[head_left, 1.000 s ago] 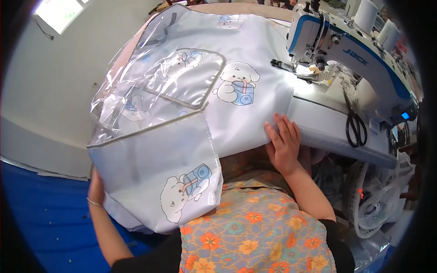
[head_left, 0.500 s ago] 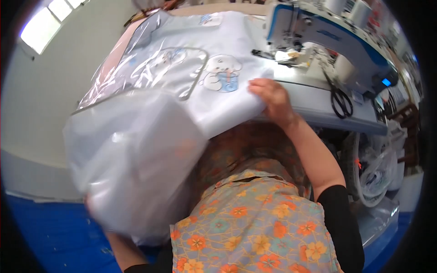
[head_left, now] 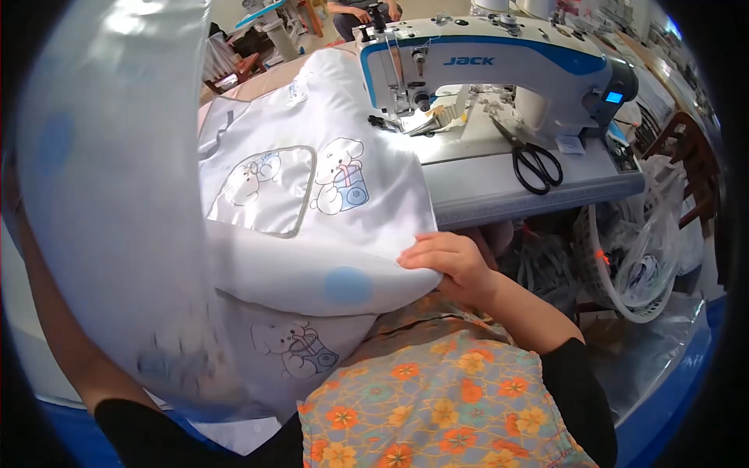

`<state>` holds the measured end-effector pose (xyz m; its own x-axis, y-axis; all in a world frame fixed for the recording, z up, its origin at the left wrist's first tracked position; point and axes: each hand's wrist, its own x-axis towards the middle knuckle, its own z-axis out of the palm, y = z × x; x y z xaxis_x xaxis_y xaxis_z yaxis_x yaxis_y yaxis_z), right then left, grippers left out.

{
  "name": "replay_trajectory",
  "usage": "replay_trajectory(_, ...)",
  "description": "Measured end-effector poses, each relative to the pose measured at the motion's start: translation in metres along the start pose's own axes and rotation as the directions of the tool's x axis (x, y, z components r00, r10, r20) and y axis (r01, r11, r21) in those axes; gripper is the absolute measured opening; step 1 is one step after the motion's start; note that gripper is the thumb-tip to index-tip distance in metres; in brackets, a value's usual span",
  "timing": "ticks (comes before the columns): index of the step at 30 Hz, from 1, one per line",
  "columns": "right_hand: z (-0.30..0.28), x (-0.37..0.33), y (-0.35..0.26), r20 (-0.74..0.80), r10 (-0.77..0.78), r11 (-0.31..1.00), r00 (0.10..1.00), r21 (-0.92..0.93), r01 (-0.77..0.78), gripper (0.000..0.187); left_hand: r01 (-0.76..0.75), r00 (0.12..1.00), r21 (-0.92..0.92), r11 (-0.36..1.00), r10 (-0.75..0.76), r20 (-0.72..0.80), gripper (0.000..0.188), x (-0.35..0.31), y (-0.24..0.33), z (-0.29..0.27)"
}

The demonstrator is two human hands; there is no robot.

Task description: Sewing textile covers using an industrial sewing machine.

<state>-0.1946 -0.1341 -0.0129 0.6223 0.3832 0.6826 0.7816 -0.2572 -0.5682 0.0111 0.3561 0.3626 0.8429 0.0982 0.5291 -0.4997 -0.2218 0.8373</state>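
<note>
A white cloth point(head_left: 382, 222) printed with cartoon puppies and blue dots lies over the table's front edge and hangs down over my lap. My right hand point(head_left: 452, 265) is closed on its near right edge, thumb underneath out of sight. A grey-bordered, shiny patch point(head_left: 269, 191) with another puppy sits on the cloth. On the left a large pale sheet of material point(head_left: 109, 179), blurred by motion, stands raised up past the top of the picture. My left arm point(head_left: 62, 320) reaches up along its outer side; the left hand's fingers are hidden at the dark rim.
A white and blue sewing machine point(head_left: 499, 62) stands at the back right. Black-handled scissors point(head_left: 536, 168) lie on its bed. Below on the right is a white basket point(head_left: 597, 257) with clear plastic bags. Another person's hands point(head_left: 363, 14) show at the far top.
My left arm has swung from the lower left up high, raising the pale material. My right hand still grips the cloth, lower in the picture. The view has shifted right.
</note>
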Motion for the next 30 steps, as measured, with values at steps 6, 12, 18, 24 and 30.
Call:
replay_trajectory(6,0.001,-0.027,0.018,0.125,0.299,0.906,0.946,0.272,-0.323,0.018,0.123,0.976,0.104,0.987,-0.102,-0.194,0.049,0.116,-0.138,-0.006)
replay_trajectory(12,-0.003,-0.011,0.041,0.18,0.363,0.892,0.914,0.217,-0.396,0.019,0.007,0.821,0.715,0.699,-0.413,0.395,0.065,0.055,-0.292,0.075)
replay_trajectory(18,-0.02,0.011,0.049,0.239,0.393,0.855,0.888,0.262,-0.448,0.019,-0.382,0.872,0.864,0.327,-0.18,0.454,0.055,-0.052,-0.213,-0.048)
replay_trajectory(24,-0.023,0.024,0.057,0.2,0.415,0.846,0.888,0.276,-0.457,0.02,0.168,0.98,0.843,-0.51,-0.007,-0.199,0.072,-0.237,-0.173,-0.246)
replay_trajectory(30,-0.025,0.035,0.077,0.222,0.405,0.884,0.887,0.152,-0.442,0.026,0.806,0.563,0.349,0.478,-0.438,-0.701,0.078,-0.368,-0.185,-0.282)
